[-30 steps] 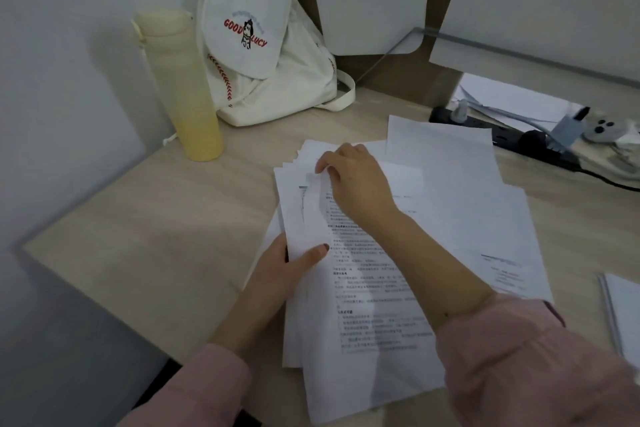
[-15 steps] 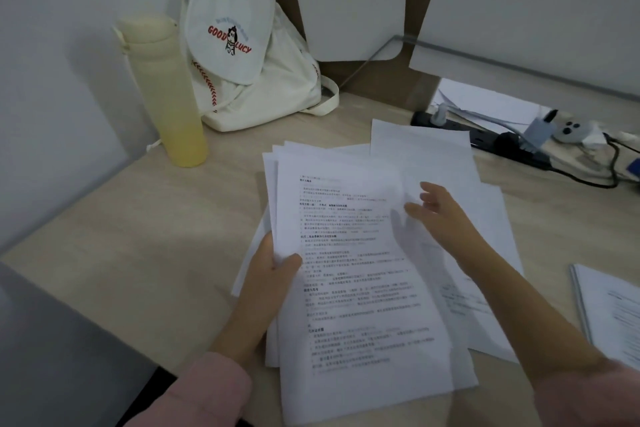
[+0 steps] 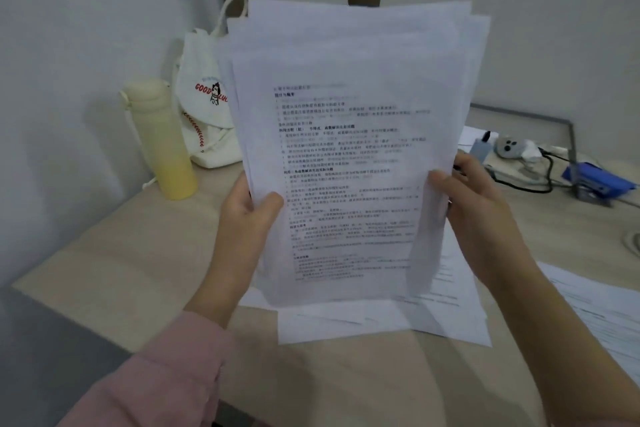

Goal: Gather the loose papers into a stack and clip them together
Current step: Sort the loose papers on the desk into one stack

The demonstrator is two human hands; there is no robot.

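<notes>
In the head view, at centre frame, the left hand [image 3: 247,215] and right hand [image 3: 474,204] are holding the papers [image 3: 346,149] upright above the pale wood-grain worktop [image 3: 121,270], thumbs pinching the front and fingers curling behind. The thin, floppy sheets are sitting uneven on top. More sheets [image 3: 381,326] are lying below. Gathering looks under way; squaring the edges likely comes next.

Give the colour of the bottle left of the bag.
The bottle is pale yellow, deeper toward its base; head view.
</notes>
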